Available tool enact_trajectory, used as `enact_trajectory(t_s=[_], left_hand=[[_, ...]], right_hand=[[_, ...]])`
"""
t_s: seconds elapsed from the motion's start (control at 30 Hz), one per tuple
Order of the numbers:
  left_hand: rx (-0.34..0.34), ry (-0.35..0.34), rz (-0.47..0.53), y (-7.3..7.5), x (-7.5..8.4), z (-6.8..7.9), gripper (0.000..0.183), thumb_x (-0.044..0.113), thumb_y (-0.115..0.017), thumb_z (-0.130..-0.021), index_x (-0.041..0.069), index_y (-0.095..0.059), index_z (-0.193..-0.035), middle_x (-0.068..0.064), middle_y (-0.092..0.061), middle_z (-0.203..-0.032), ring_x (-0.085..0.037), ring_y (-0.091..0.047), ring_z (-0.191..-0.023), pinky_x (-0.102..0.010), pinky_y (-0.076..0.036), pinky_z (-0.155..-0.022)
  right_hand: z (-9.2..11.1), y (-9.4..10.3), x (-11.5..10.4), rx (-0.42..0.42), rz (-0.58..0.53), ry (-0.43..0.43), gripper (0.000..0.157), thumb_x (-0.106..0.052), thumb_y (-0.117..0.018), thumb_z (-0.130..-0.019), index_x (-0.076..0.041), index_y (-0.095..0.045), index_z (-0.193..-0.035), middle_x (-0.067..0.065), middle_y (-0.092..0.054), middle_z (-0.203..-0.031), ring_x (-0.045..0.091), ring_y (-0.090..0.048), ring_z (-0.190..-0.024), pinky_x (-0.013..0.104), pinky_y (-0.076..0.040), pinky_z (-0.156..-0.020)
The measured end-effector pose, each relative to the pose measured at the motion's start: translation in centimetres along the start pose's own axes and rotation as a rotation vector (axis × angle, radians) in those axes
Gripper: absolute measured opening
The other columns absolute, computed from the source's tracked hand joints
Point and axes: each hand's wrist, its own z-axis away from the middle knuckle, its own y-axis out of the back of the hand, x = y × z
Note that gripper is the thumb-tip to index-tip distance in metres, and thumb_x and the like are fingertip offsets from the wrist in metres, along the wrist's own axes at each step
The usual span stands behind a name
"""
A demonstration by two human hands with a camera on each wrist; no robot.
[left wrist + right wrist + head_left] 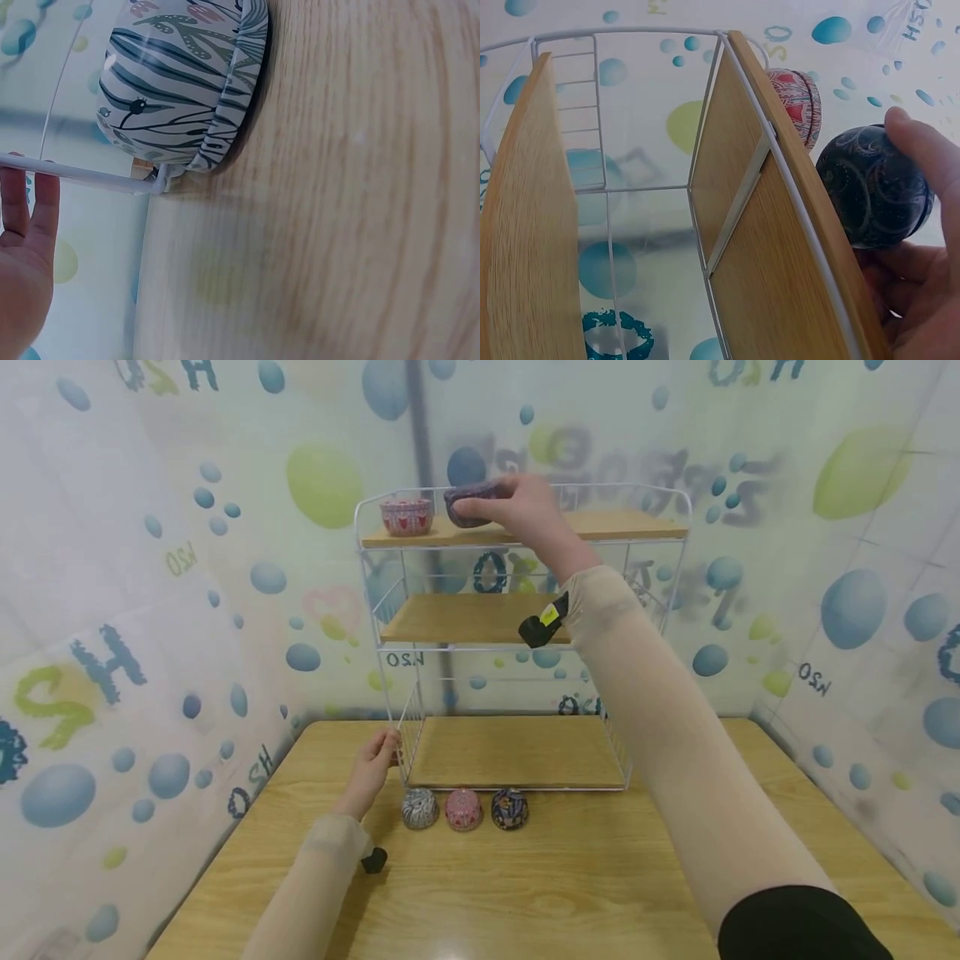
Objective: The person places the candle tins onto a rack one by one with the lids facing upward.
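Observation:
My right hand [517,510] holds a dark blue patterned bowl [468,506] at the top board of a white wire shelf rack [521,637]. In the right wrist view, thumb and fingers grip this bowl [874,187] from opposite sides, right by the board's edge. To its left on the top board stands a red-and-pink bowl [407,517] with heart shapes. My left hand [371,768] holds the rack's lower left post; in the left wrist view its fingers [43,210] lie against the white rod [82,175]. Beside that post is an upside-down, leaf-patterned grey-and-white bowl [169,90].
In front of the rack, the grey-and-white bowl [419,808], a pink bowl [463,810] and a dark floral bowl [510,809] stand upside down in a row on the wooden table [525,893]. The rack has a middle board [457,618] and a bottom board [517,752].

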Motion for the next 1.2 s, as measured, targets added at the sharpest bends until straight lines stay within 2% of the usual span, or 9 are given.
enact_trajectory(t_s=[0.07, 0.13, 0.3, 0.43, 0.6, 0.8, 0.97, 1.03, 1.2], left_hand=[[0.0, 0.003, 0.008, 0.0, -0.2, -0.2, 0.021, 0.014, -0.042, -0.105, -0.004, -0.052, -0.099, -0.025, -0.051, -0.096, -0.012, -0.056, -0.079, -0.044, -0.052, -0.083], [-0.001, 0.003, 0.022, 0.2, -0.8, -0.7, 0.022, 0.013, -0.041, -0.105, -0.007, -0.051, -0.1, -0.027, -0.05, -0.096, -0.015, -0.056, -0.079, -0.042, -0.053, -0.081], [0.011, 0.007, 0.042, 0.6, -2.6, -1.9, 0.028, 0.016, -0.042, -0.105, -0.012, -0.05, -0.105, -0.016, -0.051, -0.091, -0.026, -0.058, -0.083, -0.032, -0.052, -0.078], [0.025, 0.015, 0.021, 0.5, -3.2, -2.0, 0.034, 0.023, -0.044, -0.105, -0.01, -0.049, -0.106, -0.011, -0.052, -0.091, -0.032, -0.058, -0.088, -0.028, -0.052, -0.077], [0.034, 0.008, -0.003, 0.4, -3.4, -1.8, 0.039, 0.032, -0.044, -0.104, -0.007, -0.05, -0.105, -0.017, -0.052, -0.096, -0.042, -0.055, -0.096, -0.028, -0.052, -0.078], [0.03, 0.015, 0.003, 0.2, -3.1, -1.9, 0.036, 0.03, -0.044, -0.104, -0.005, -0.052, -0.104, -0.014, -0.052, -0.097, -0.029, -0.057, -0.092, -0.027, -0.052, -0.079], [0.01, 0.028, 0.025, 0.3, -1.4, -1.1, 0.031, 0.02, -0.042, -0.105, -0.01, -0.049, -0.105, -0.015, -0.051, -0.094, -0.024, -0.056, -0.089, -0.029, -0.052, -0.08], [0.014, 0.04, 0.014, 0.3, -1.5, -1.0, 0.032, 0.022, -0.042, -0.105, -0.009, -0.049, -0.105, -0.017, -0.051, -0.095, -0.027, -0.056, -0.089, -0.028, -0.052, -0.08], [0.032, 0.04, 0.011, 0.2, -3.6, -1.6, 0.034, 0.028, -0.044, -0.104, -0.005, -0.051, -0.104, -0.016, -0.051, -0.096, -0.036, -0.057, -0.091, -0.025, -0.051, -0.077]], right_hand=[[0.0, 0.0, -0.1, 0.0, 0.027, -0.007, 0.051, -0.047, -0.076, -0.081, -0.012, -0.068, -0.117, 0.002, -0.064, -0.112, 0.015, -0.049, -0.097, 0.028, -0.041, -0.078], [0.0, 0.0, -0.2, -0.003, 0.041, -0.019, 0.051, -0.049, -0.076, -0.08, -0.013, -0.068, -0.116, 0.002, -0.064, -0.112, 0.015, -0.048, -0.097, 0.028, -0.041, -0.077], [0.1, 0.2, -0.4, -0.011, 0.039, -0.031, 0.051, -0.048, -0.075, -0.081, -0.011, -0.069, -0.115, 0.003, -0.063, -0.113, 0.016, -0.047, -0.099, 0.028, -0.041, -0.08], [0.1, 0.2, -0.5, -0.037, 0.055, -0.04, 0.05, -0.047, -0.076, -0.08, -0.012, -0.069, -0.115, 0.003, -0.064, -0.111, 0.016, -0.05, -0.099, 0.029, -0.043, -0.082], [0.0, 0.1, -0.6, -0.07, 0.065, -0.027, 0.049, -0.045, -0.076, -0.082, -0.012, -0.069, -0.117, 0.005, -0.065, -0.113, 0.016, -0.055, -0.102, 0.028, -0.045, -0.086], [0.0, 0.3, -0.6, -0.088, 0.117, -0.043, 0.051, -0.047, -0.074, -0.083, -0.01, -0.069, -0.118, 0.006, -0.065, -0.113, 0.016, -0.056, -0.102, 0.028, -0.045, -0.089], [0.0, 0.2, -0.6, -0.094, 0.218, -0.072, 0.058, -0.056, -0.07, -0.082, -0.01, -0.068, -0.116, 0.006, -0.063, -0.11, 0.018, -0.053, -0.094, 0.03, -0.044, -0.08], [0.0, 0.2, -0.6, -0.097, 0.247, -0.077, 0.059, -0.058, -0.069, -0.082, -0.009, -0.067, -0.115, 0.006, -0.062, -0.108, 0.019, -0.052, -0.091, 0.03, -0.043, -0.075], [0.1, 0.2, -0.5, -0.12, 0.274, -0.082, 0.06, -0.059, -0.068, -0.083, -0.01, -0.066, -0.117, 0.006, -0.062, -0.109, 0.022, -0.052, -0.094, 0.03, -0.043, -0.074]])
